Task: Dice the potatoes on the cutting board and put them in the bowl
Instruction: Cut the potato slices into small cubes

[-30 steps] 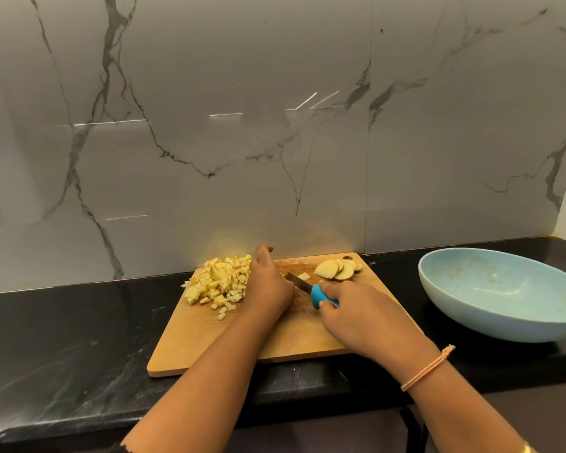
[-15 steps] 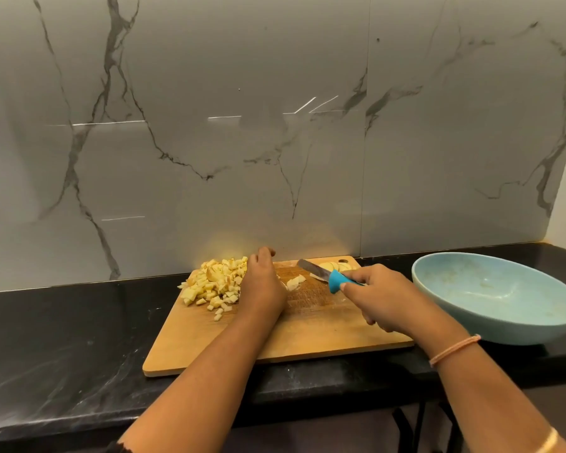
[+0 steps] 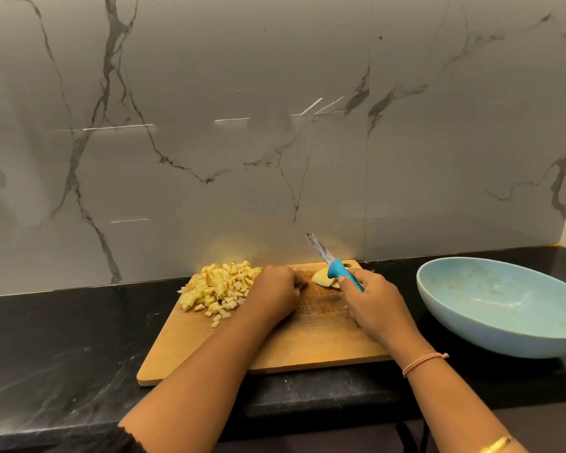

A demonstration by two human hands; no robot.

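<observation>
**Knife tip lifted over the last slices**

A black stone countertop (image 3: 62, 338) carries the rectangular wooden cutting board (image 3: 307, 344) below a grey veined marble wall (image 3: 209, 125). The wide pale-blue bowl (image 3: 490, 335) sits to the right, apart from the board (only smears inside). The heap of yellow potato dice (image 3: 221, 289) lies on the board's far left. The pale potato slices (image 3: 321, 277) at its far edge are partly hidden by the blue-handled knife (image 3: 337, 269), whose handle the right hand (image 3: 376, 302) wraps. The left hand (image 3: 275, 294) rests between heap and slices, fingers curled under; I cannot tell whether they pinch anything. Half a second ago the blade lay low and the left fingers were straighter; now the tip points up.
</observation>
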